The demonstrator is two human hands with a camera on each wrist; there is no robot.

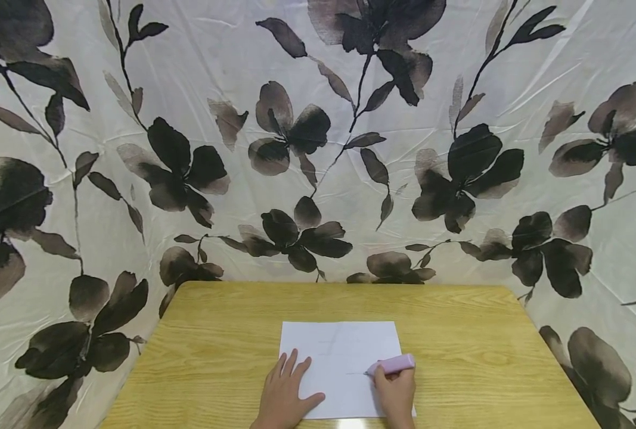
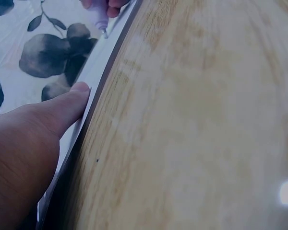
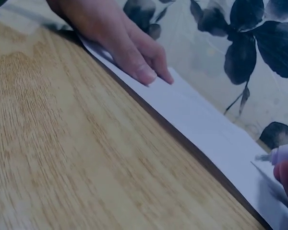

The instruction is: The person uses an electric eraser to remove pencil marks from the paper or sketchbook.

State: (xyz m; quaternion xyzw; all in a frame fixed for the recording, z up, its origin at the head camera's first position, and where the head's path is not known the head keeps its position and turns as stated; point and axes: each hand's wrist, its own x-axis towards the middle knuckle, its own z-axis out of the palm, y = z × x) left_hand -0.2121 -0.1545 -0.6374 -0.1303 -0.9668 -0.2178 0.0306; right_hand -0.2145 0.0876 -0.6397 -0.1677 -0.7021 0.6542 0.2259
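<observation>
A white sheet of paper (image 1: 344,339) lies on the wooden table. My left hand (image 1: 285,387) rests on its left part with the fingers spread; the thumb (image 2: 69,108) lies along the paper in the left wrist view. On the right side, my right hand (image 1: 397,390) grips a thick lilac pen (image 1: 398,363) with a narrow tip. That tip meets the paper at the right end of a thin line, and fainter lines show higher on the sheet. In the right wrist view only the front of the pen (image 3: 284,154) and some fingertips (image 3: 285,173) are visible.
The wooden table (image 1: 216,333) extends around the paper on both sides and behind it. A white cloth (image 1: 232,53) with dark flowers hangs beyond the table's back and sides. A bright reflection shows at the table's near edge.
</observation>
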